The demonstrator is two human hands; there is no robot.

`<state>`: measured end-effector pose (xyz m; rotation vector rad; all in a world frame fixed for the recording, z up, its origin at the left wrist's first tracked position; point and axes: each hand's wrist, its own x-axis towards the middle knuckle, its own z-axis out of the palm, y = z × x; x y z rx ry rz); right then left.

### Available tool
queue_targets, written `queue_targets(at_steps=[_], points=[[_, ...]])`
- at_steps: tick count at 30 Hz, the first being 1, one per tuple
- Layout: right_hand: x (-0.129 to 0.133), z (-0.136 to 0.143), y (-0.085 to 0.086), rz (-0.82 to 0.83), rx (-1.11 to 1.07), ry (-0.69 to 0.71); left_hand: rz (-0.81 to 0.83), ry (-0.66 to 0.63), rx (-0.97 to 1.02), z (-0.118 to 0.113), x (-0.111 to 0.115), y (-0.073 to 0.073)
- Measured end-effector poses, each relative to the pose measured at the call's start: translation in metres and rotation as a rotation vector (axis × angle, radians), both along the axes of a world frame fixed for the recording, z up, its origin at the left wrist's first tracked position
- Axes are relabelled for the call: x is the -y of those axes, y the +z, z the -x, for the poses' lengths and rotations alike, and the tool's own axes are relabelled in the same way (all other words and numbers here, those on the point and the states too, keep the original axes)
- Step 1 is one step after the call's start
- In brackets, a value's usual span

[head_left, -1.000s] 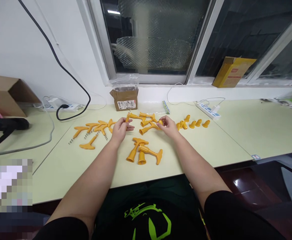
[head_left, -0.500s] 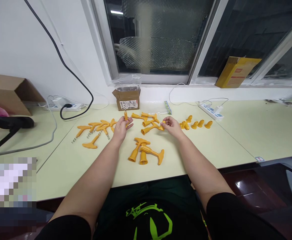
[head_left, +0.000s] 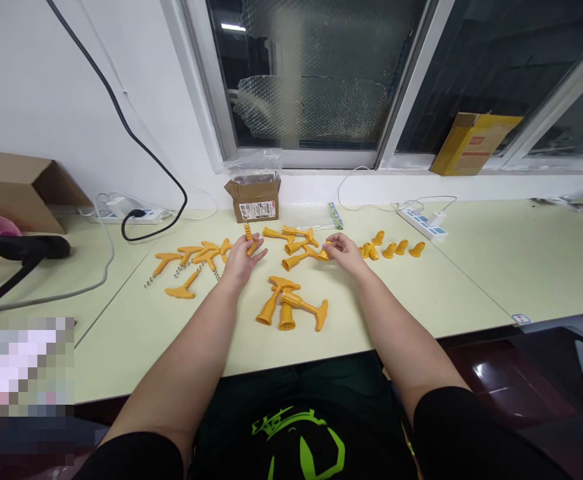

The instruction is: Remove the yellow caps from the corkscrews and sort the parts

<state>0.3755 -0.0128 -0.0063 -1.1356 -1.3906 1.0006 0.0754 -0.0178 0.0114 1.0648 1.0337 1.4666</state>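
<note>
My left hand (head_left: 241, 265) is closed around a yellow corkscrew (head_left: 248, 232), its ribbed shank pointing up and away; the fingers hide part of its handle. Between the fingertips of my right hand (head_left: 345, 255) is a yellow bell-shaped sleeve (head_left: 324, 252), partly covered. Left of my left hand lie several yellow T-handled corkscrews (head_left: 181, 287) with bare metal spirals. Corkscrews fitted with sleeves lie between my hands (head_left: 295, 259) and closer to my body (head_left: 270, 308). Several loose sleeves (head_left: 400, 247) stand or lie right of my right hand.
A small open cardboard box (head_left: 256, 208) and a clear plastic bag (head_left: 306, 217) sit by the wall. Power strips lie at the left (head_left: 144, 215) and right (head_left: 421, 223), with cables. A black cable (head_left: 121, 120) hangs at the left, near a larger carton (head_left: 16, 183).
The corkscrew in my left hand has tilted slightly to the left, and more of its lower part shows. My right hand keeps its sleeve in nearly the same place.
</note>
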Motion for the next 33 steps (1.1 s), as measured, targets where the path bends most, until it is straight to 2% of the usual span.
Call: queue_targets(at_steps=[4, 8, 13, 16, 19, 22, 25, 30, 33], points=[[-0.003, -0.002, 0.001, 0.15, -0.156, -0.006, 0.051, 0.032, 0.115, 0.008, -0.005, -0.002], [-0.002, -0.006, 0.002, 0.202, -0.219, 0.001, 0.14, 0.014, 0.177, 0.016, -0.006, -0.004], [0.003, -0.009, 0.001, 0.216, -0.144, 0.0, 0.239, -0.045, 0.254, 0.031, 0.01, 0.009], [0.008, -0.015, -0.001, 0.111, 0.049, -0.084, 0.282, -0.058, 0.276, 0.056, 0.032, 0.023], [0.015, -0.023, -0.002, -0.078, 0.236, -0.193, 0.282, 0.008, 0.238, 0.087, 0.058, 0.031], [0.025, -0.031, -0.001, -0.169, 0.395, -0.235, 0.347, 0.087, 0.086, 0.113, 0.083, 0.03], [0.031, -0.034, -0.001, -0.162, 0.601, -0.253, 0.386, 0.174, -0.123, 0.127, 0.106, 0.024], [0.027, -0.034, -0.01, -0.099, 0.793, -0.379, 0.43, 0.33, -0.362, 0.138, 0.139, 0.018], [0.026, -0.035, -0.012, -0.13, 0.803, -0.437, 0.42, 0.411, -0.645, 0.14, 0.152, 0.018]])
